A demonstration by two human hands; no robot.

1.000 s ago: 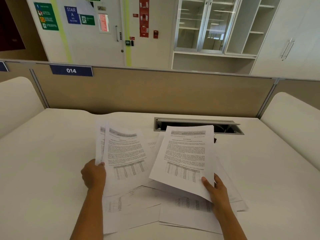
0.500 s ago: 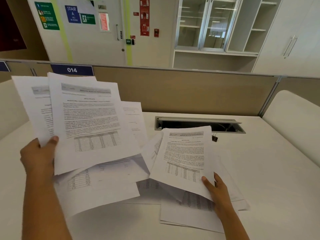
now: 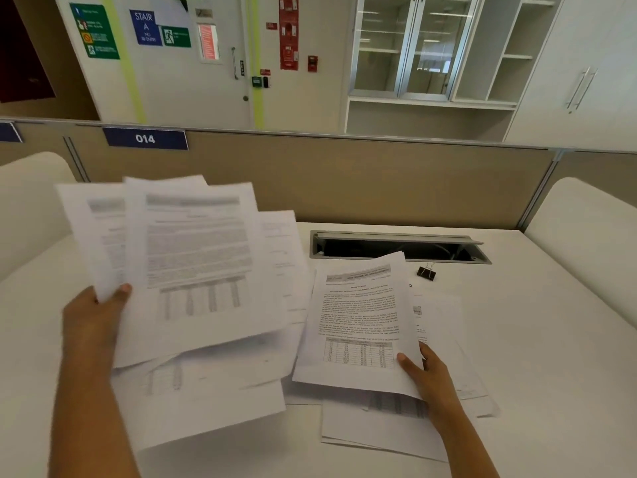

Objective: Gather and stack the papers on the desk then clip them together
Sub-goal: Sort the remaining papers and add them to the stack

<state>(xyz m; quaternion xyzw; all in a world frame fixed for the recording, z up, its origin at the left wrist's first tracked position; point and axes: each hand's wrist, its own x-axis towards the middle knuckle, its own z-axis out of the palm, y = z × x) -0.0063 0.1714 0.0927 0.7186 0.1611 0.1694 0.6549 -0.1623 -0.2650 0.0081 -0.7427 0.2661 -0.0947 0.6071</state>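
Observation:
My left hand (image 3: 90, 317) grips a fanned bunch of printed papers (image 3: 193, 257) by the lower left edge and holds it raised above the white desk (image 3: 551, 357). My right hand (image 3: 425, 372) pinches the lower right corner of a single printed sheet (image 3: 360, 322), tilted up over more loose papers (image 3: 379, 429) lying on the desk. A small black binder clip (image 3: 426, 271) sits on the desk beyond the right sheet, apart from both hands.
An open cable tray slot (image 3: 396, 246) is set into the desk behind the papers. A beige partition (image 3: 344, 177) with a "014" label (image 3: 145, 138) closes off the far side. White curved side panels (image 3: 586, 229) stand at both sides.
My left hand lifted its bunch of papers off the desk, swung it up and left, then lowered it slightly. The right hand keeps its sheet in about the same place.

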